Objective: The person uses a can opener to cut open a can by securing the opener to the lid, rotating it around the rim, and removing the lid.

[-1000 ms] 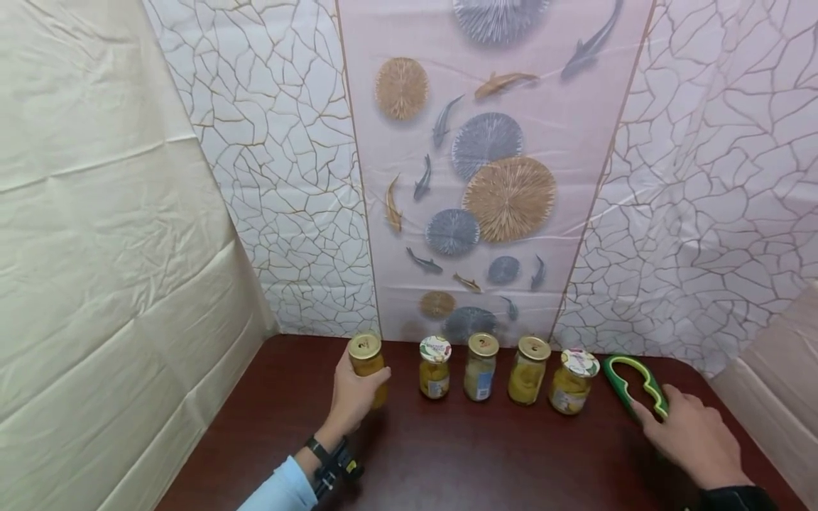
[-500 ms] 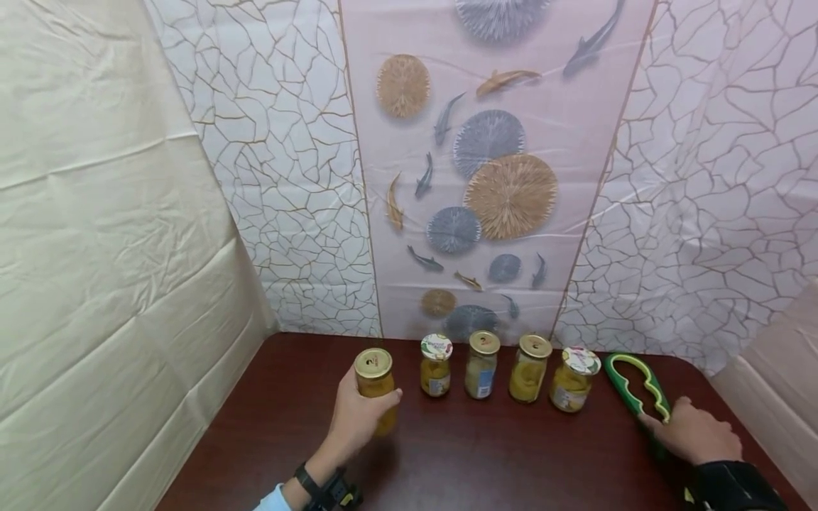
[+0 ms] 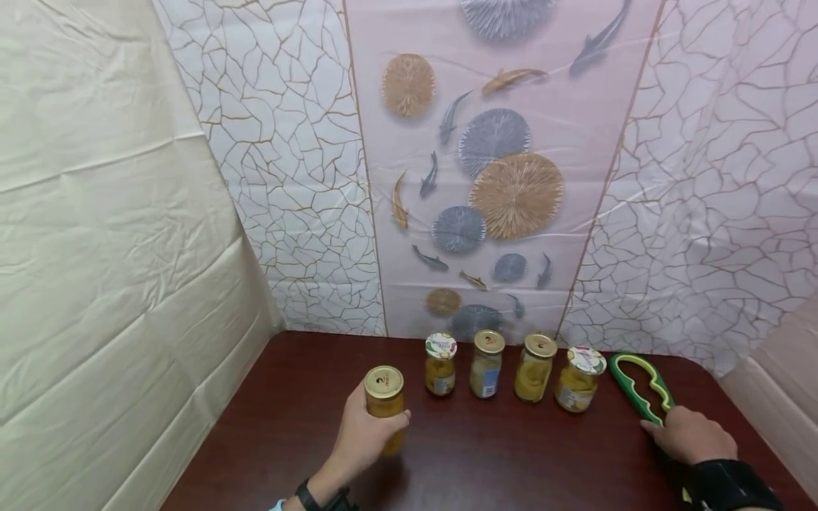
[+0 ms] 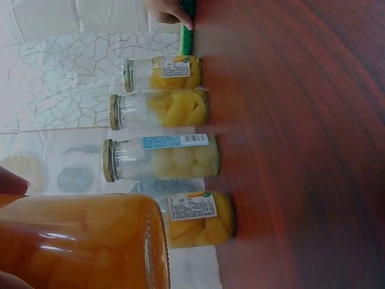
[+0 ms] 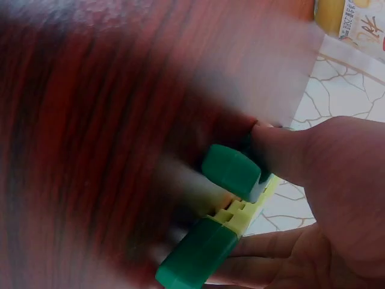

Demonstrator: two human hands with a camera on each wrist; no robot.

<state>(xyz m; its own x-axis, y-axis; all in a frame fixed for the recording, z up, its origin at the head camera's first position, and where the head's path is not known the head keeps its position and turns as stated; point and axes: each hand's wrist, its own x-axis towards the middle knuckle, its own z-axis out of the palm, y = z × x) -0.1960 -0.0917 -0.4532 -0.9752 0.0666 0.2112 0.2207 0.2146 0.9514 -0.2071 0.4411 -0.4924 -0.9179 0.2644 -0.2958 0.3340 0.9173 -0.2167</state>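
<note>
My left hand [image 3: 363, 429] grips an upright glass jar [image 3: 384, 387] with a gold lid. Its amber contents fill the lower part of the left wrist view, where the jar [image 4: 90, 241] shows close up. Over at the right, my right hand [image 3: 698, 434] holds the handle end of a green jar opener [image 3: 630, 390] with a yellow scalloped inner edge. The right wrist view shows the thumb [image 5: 283, 150] against one green handle and fingers [image 5: 258, 259] behind the other handle [image 5: 198, 253]. Most of the opener's loop points away, toward the back of the table.
Several jars stand in a row at the back: a white-lidded one [image 3: 440, 376], a gold-lidded jar of pale pieces [image 3: 487, 372], a gold-lidded yellow one [image 3: 533, 376] and another white-lidded one [image 3: 576, 389]. Patterned cloth [image 3: 319, 213] hangs behind the dark red table [image 3: 511, 461].
The left hand has brought its jar nearer to me and slightly right. My right hand's fingers have drawn in around the jar opener's handles. The row of jars stays put.
</note>
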